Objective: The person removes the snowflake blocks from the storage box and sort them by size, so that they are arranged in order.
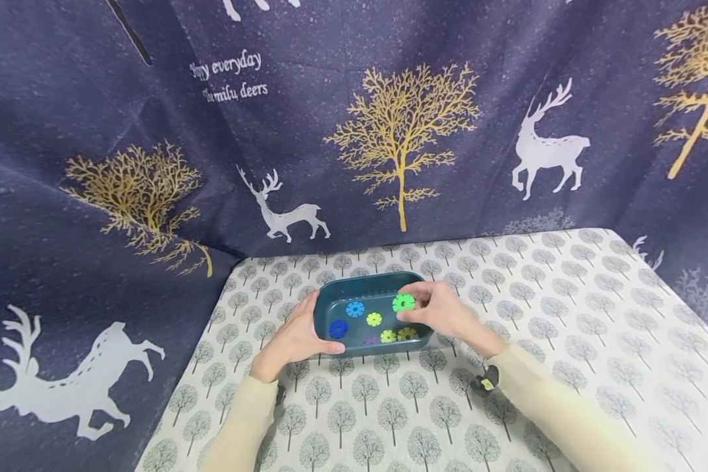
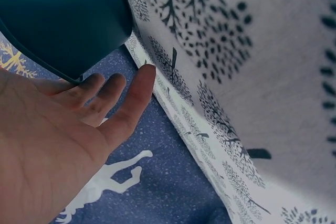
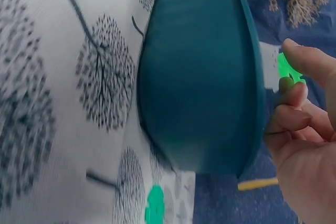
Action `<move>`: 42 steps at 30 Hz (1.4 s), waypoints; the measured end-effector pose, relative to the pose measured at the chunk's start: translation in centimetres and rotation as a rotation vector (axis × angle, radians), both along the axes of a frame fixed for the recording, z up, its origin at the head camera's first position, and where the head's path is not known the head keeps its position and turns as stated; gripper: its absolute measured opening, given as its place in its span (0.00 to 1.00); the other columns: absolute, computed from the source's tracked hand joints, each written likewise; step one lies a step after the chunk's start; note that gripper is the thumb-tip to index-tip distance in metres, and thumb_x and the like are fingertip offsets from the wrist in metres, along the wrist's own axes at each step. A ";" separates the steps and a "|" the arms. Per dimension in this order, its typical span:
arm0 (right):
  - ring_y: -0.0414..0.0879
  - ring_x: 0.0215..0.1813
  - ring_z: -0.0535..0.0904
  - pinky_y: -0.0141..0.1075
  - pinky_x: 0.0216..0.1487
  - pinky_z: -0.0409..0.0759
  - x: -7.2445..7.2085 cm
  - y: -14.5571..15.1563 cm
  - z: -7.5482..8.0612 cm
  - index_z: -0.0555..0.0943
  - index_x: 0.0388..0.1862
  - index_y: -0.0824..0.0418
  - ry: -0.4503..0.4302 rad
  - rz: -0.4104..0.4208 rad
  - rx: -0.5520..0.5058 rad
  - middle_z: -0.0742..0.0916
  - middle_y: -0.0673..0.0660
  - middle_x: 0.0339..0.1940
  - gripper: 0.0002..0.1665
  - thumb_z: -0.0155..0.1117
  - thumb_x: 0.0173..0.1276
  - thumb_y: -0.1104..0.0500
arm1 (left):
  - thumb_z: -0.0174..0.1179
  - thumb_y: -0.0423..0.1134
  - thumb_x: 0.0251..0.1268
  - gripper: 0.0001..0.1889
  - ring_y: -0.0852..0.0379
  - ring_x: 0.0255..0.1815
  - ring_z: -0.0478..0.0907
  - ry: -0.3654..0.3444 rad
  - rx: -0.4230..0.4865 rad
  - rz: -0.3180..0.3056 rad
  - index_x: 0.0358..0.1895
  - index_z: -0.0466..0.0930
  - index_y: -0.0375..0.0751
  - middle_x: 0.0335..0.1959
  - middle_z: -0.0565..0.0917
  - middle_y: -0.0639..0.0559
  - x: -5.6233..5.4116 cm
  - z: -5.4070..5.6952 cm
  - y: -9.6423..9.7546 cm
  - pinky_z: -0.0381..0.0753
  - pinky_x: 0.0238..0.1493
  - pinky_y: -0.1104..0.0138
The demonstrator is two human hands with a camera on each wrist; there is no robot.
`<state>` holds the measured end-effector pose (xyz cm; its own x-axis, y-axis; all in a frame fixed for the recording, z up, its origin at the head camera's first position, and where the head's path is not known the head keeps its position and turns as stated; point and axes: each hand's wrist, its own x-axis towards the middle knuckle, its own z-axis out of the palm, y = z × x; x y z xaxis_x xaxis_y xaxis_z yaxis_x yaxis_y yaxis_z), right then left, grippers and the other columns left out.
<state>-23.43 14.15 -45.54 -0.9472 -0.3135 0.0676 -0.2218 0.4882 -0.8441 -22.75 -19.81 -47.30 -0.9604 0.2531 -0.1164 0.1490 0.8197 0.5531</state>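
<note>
Thumb over the near rim, my left hand (image 1: 295, 334) grips the left end of a teal plastic tub (image 1: 366, 285). Its fingers lie along the outside of the tub (image 2: 68, 19) in the left wrist view. Above the tub's right part, my right hand (image 1: 442, 311) pinches a bright green notched snowflake disc (image 1: 404, 303) between thumb and fingers. On the tub floor lie a dark blue disc (image 1: 338, 329), a light blue disc (image 1: 355, 309), two yellow-green discs (image 1: 374, 319), an olive-yellow disc (image 1: 407, 334) and a partly hidden purple disc (image 1: 371, 340).
A tree-print cloth (image 1: 413, 419) covers the table. Another green piece (image 3: 155, 205) lies on it to the right of the tub, hidden in the head view. Dark blue curtain fabric (image 1: 307, 144) with deer and trees hangs behind and at the left.
</note>
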 end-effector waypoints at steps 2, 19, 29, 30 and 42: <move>0.41 0.31 0.79 0.30 0.33 0.78 0.2 0.6 0.1 0.87 0.64 0.65 0.006 -0.018 -0.025 0.87 0.50 0.28 0.31 0.84 0.63 0.57 | 0.85 0.63 0.47 0.76 0.28 0.92 0.48 -0.004 0.007 0.002 0.91 0.42 0.37 0.92 0.49 0.32 0.1 0.0 -0.1 0.58 0.87 0.30; 0.39 0.35 0.79 0.29 0.29 0.79 -0.5 9.0 -1.7 0.85 0.69 0.65 -0.047 -0.148 0.003 0.88 0.51 0.33 0.36 0.84 0.63 0.55 | 0.86 0.62 0.46 0.77 0.28 0.92 0.49 0.002 0.014 -0.010 0.91 0.41 0.36 0.92 0.49 0.32 -0.2 0.1 0.2 0.59 0.86 0.30; 0.43 0.37 0.82 0.30 0.35 0.82 -1.8 11.6 -3.6 0.88 0.62 0.67 -0.022 -0.099 0.177 0.91 0.54 0.36 0.32 0.85 0.61 0.55 | 0.85 0.64 0.47 0.77 0.28 0.92 0.46 -0.012 -0.004 0.002 0.91 0.40 0.39 0.92 0.48 0.33 -0.3 0.0 0.1 0.57 0.86 0.29; 0.43 0.38 0.82 0.31 0.37 0.82 -1.9 11.7 -3.7 0.88 0.61 0.67 -0.025 -0.094 0.189 0.90 0.54 0.36 0.31 0.85 0.61 0.55 | 0.85 0.64 0.47 0.77 0.27 0.92 0.46 -0.012 -0.008 0.001 0.91 0.40 0.39 0.92 0.48 0.33 -0.3 -0.1 0.1 0.57 0.86 0.29; 0.43 0.38 0.81 0.33 0.40 0.80 -2.5 11.6 -4.1 0.90 0.57 0.66 -0.008 -0.029 0.264 0.90 0.55 0.36 0.28 0.86 0.59 0.57 | 0.84 0.65 0.47 0.77 0.29 0.92 0.46 -0.015 -0.030 0.004 0.91 0.39 0.40 0.92 0.47 0.34 -0.4 -0.1 0.1 0.57 0.86 0.29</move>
